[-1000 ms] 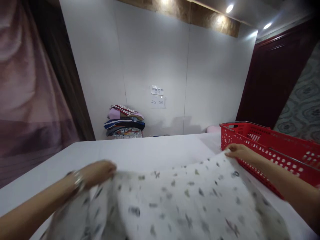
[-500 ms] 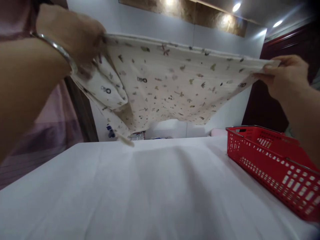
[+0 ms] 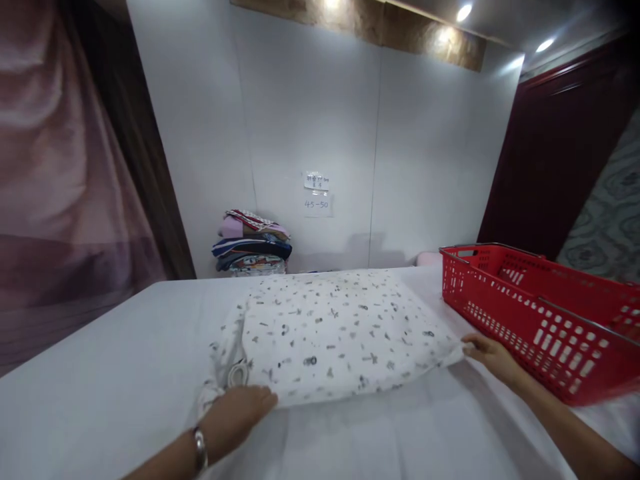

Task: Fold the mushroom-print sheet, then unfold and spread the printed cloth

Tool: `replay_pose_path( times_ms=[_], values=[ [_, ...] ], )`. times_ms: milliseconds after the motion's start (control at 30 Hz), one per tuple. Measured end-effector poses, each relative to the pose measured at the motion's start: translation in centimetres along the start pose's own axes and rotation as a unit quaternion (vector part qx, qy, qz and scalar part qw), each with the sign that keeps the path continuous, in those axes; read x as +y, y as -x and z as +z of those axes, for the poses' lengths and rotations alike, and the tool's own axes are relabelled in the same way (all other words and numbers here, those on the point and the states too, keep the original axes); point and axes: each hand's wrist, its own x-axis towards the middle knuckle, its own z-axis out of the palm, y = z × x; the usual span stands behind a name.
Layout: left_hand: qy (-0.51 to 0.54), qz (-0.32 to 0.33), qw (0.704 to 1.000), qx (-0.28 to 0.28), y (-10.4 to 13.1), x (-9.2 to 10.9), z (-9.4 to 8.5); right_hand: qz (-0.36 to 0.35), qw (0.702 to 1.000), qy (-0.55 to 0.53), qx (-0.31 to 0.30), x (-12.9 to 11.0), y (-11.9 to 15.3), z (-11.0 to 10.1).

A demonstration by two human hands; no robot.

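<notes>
A white cloth with small printed figures (image 3: 335,333) lies spread over the white-covered table (image 3: 125,347), its left side bunched up. At its near left corner is my left hand (image 3: 240,417), a silver bangle on the wrist, the fingers closed on the cloth's edge. My right hand (image 3: 487,357) pinches the near right corner, beside the basket. A whitish loop (image 3: 238,373) shows on the bunched part, just above my left hand.
A red perforated basket (image 3: 530,313) with metal handles stands at the right. Folded clothes (image 3: 253,243) are stacked beyond the table's far edge, before a white wall with paper notes (image 3: 317,193). A pink curtain (image 3: 60,167) hangs at the left.
Both hands have come down from high in front of the camera, and the cloth that was stretched in the air between them now rests on the table.
</notes>
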Motion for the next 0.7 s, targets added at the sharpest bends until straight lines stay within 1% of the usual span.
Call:
replay_pose_path(
  times_ms=[33,67,100,200,267,367,467,600,700],
  values=[
    [-0.008,0.005,1.000,-0.029,0.3,0.8,1.2,0.012,1.000,0.008,0.002,1.1,0.7,-0.1],
    [-0.011,0.006,0.999,-0.044,0.5,1.5,1.8,0.020,1.000,0.014,0.005,1.9,1.3,-0.4],
    [-0.011,0.003,0.999,-0.048,0.7,2.1,2.0,0.025,0.999,0.019,0.008,2.4,1.7,-0.8],
    [0.012,-0.001,1.000,-0.016,1.1,2.9,1.3,0.034,0.999,0.018,0.013,2.9,2.9,-2.5],
    [0.020,0.004,1.000,-0.014,1.3,3.1,1.0,0.047,0.999,0.013,0.007,3.0,3.7,-3.3],
    [0.019,0.013,0.999,-0.043,1.6,3.5,1.4,0.062,0.998,0.006,-0.011,3.4,4.8,-3.7],
    [0.019,0.010,0.998,-0.063,1.8,4.1,1.8,0.066,0.998,0.008,-0.009,3.9,5.6,-3.9],
    [0.018,-0.006,0.995,-0.094,2.0,4.8,1.4,0.087,0.996,0.031,-0.010,4.6,6.2,-4.3],
    [0.033,-0.011,0.993,-0.108,2.1,5.0,1.2,0.087,0.995,0.049,-0.012,5.0,6.6,-4.4]
  ],
)
